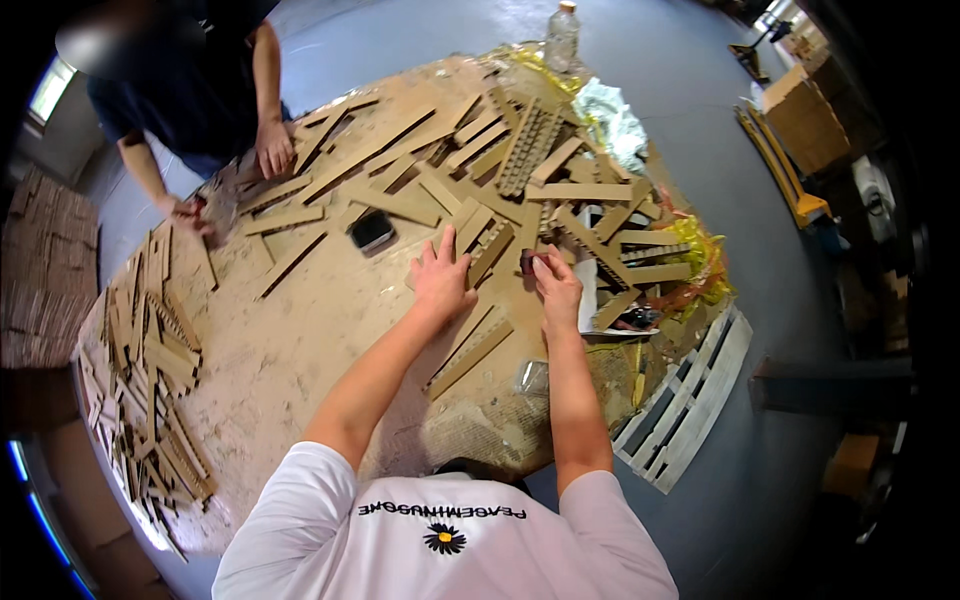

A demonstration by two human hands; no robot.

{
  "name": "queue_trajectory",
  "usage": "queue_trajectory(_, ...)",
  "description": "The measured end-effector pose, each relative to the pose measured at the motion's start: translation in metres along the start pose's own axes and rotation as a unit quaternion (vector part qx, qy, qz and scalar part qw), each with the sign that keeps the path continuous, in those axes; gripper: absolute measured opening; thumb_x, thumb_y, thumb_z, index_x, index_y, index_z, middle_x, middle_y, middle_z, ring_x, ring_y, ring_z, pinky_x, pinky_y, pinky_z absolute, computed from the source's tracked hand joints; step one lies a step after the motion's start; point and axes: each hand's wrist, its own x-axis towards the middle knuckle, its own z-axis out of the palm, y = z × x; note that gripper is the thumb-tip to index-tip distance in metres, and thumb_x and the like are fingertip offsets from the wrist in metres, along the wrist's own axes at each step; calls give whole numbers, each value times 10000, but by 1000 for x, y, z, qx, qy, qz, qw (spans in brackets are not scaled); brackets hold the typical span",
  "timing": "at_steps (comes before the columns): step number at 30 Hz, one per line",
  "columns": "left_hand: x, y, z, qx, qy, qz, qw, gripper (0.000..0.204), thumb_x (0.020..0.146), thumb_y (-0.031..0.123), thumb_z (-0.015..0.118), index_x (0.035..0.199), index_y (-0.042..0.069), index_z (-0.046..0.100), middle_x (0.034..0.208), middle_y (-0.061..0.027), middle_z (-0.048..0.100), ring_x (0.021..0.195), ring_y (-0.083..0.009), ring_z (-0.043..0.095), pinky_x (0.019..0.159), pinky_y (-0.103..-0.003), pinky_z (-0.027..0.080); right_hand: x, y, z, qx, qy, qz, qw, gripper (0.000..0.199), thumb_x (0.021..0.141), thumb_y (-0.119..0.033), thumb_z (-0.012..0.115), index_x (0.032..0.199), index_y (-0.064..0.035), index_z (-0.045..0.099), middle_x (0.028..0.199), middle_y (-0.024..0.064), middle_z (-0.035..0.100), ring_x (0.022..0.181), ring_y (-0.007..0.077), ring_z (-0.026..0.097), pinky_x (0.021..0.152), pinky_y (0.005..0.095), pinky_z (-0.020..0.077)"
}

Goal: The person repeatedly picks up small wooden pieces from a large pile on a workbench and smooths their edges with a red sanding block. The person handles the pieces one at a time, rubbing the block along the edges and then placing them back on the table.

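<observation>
My left hand (440, 278) lies with its fingers spread against a notched cardboard strip (490, 250) in the middle of the table. My right hand (560, 285) is closed in a pinch round a small dark reddish block (528, 262), just right of that strip; its exact kind is too small to make out. Beyond my left hand sits a square black tray (372, 232) with a dark inside. Nearer to me, two loose cardboard strips (472, 358) lie side by side below my left hand.
Cardboard strips (395, 205) are scattered over the table (300, 350), with a heap (150, 380) at the left. Across the table a co-worker's hands (273, 150) handle strips. A clear bottle (563, 40) stands at the far edge. A wooden pallet (690, 400) is at the right.
</observation>
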Motion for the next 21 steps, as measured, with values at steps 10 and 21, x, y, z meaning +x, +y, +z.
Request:
queue_trajectory(10, -177, -127, -67, 107, -80, -41, 990, 960, 673, 465, 924, 1472, 103, 534, 1679, -200, 277, 1473, -504, 328, 1179, -633, 325, -111, -46, -38, 16, -56, -54, 997, 190, 1011, -74, 697, 1171, 26, 719, 1122, 35, 721, 963, 116, 656, 883, 252, 514)
queue_trajectory(21, 108, 187, -65, 100, -46, 372, 922, 925, 699, 335, 895, 1491, 94, 482, 1412, -144, 541, 1372, -364, 481, 1178, -491, 362, 2, -162, -144, 168, 154, -81, 970, 198, 1029, -182, 703, 1129, -13, 731, 974, 16, 708, 887, 108, 618, 877, 277, 500)
